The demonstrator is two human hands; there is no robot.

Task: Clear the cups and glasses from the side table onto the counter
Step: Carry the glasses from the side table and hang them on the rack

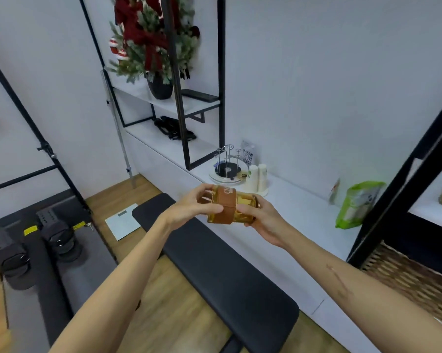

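Note:
An amber glass cup (pixel 245 203) with a brown sleeve around its middle is held on its side, in the air above the near edge of the white counter (pixel 299 207). My left hand (pixel 192 208) grips its open end and sleeve. My right hand (pixel 262 221) holds its base from below. Behind the cup, two stacks of paper cups (pixel 257 177) stand on the counter beside a round cup rack (pixel 227 169) with bare metal pegs. The side table is out of view.
A black padded bench (pixel 215 263) runs along the counter's front, below my arms. A green bag (pixel 357 203) stands on the counter at right, next to a black shelf frame (pixel 403 179) with wicker baskets (pixel 408 278). A potted Christmas arrangement (pixel 153 47) sits on the upper shelf.

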